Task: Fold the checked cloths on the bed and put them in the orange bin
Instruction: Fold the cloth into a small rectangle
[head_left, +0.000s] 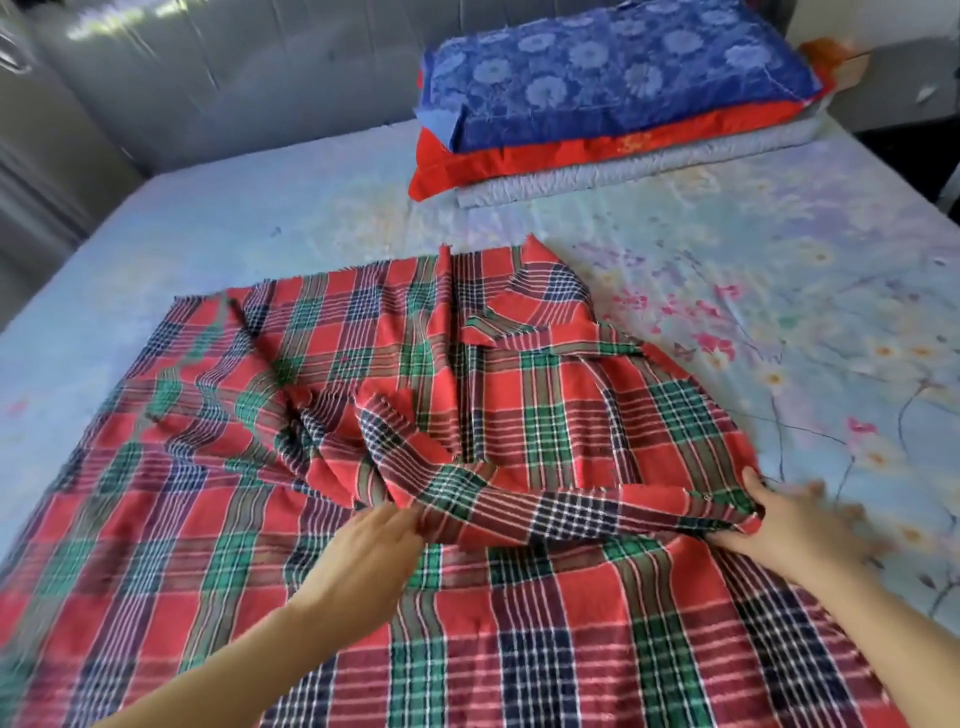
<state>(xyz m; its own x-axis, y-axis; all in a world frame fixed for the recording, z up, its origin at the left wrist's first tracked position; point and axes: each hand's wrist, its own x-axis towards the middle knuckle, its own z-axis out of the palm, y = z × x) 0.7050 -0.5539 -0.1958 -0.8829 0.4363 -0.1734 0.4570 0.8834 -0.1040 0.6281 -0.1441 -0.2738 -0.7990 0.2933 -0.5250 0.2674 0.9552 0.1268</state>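
Note:
A large red, green and navy checked cloth (363, 519) lies rumpled across the bed, with a twisted band of it running between my hands. My left hand (371, 551) pinches the left end of that band near the cloth's middle. My right hand (795, 525) grips the band's right end at the cloth's right edge, thumb on top and fingers spread over the sheet, blurred. The orange bin is out of view.
The bed's pale blue flowered sheet (779, 322) shows to the right and behind the cloth. At the back right a blue flowered pillow (613, 67) lies on a red pillow (597, 156) and a grey folded quilt (649, 169). A grey padded headboard (208, 78) stands behind.

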